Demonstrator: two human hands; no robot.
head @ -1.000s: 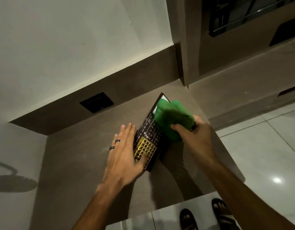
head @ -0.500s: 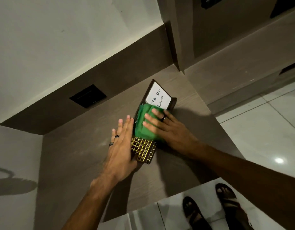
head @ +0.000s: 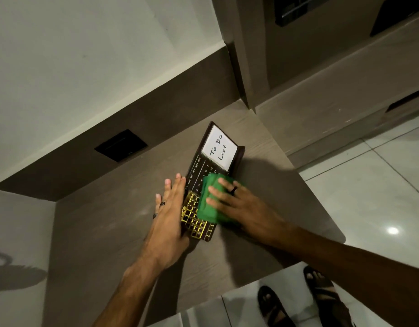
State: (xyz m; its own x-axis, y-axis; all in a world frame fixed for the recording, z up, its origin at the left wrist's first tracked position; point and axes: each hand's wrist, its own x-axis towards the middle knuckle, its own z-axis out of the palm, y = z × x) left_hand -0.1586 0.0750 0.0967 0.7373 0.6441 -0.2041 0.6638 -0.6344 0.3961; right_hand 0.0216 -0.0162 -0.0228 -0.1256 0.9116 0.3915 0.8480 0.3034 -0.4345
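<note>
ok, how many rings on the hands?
3. Left hand: two rings, one and one, on its outer fingers. Right hand, pressing the green cloth: one black ring. Thumbs are not clearly visible, so more may be hidden.

loc: home rm | built-in ledge (head: 109,220), wall socket (head: 120,145), glossy tile flr (head: 369,190)

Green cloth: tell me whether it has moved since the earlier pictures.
Yes. The cloth has slid down the board, away from the To Do note it covered a second ago, toward the gold grid, under the right hand.
</note>
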